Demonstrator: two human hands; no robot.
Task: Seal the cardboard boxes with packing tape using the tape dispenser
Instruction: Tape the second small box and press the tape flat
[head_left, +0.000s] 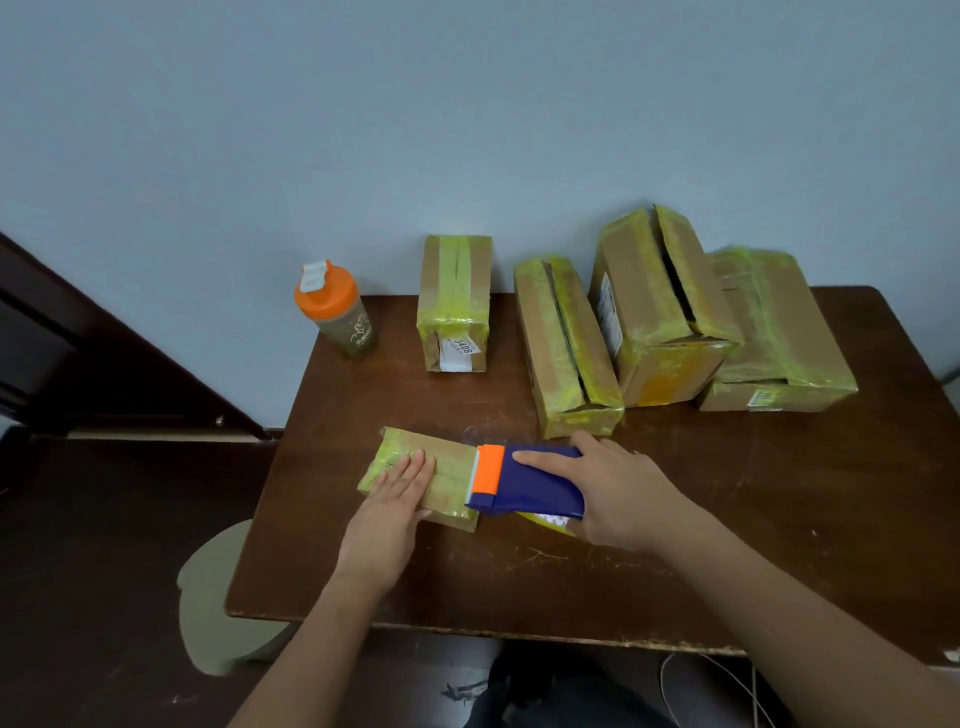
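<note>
- The small cardboard box (423, 480) lies flat near the front middle of the brown wooden table (727, 519), its brown board wrapped in glossy, wrinkled yellow-green tape.
- The left hand (397, 499) rests palm-down on the box's top, fingers straight and together, pressing it to the table.
- The tape dispenser (524, 486), smooth blue plastic with an orange front piece, sits at the box's right end, touching it.
- The right hand (608, 493) grips the dispenser from the right, forefinger stretched along its top, the other fingers wrapped around the body.
- At the back, left to right: an orange-lidded shaker bottle (335, 312), then four larger taped boxes (649, 312), the rightmost ones touching, two with a dark open seam along the top.
</note>
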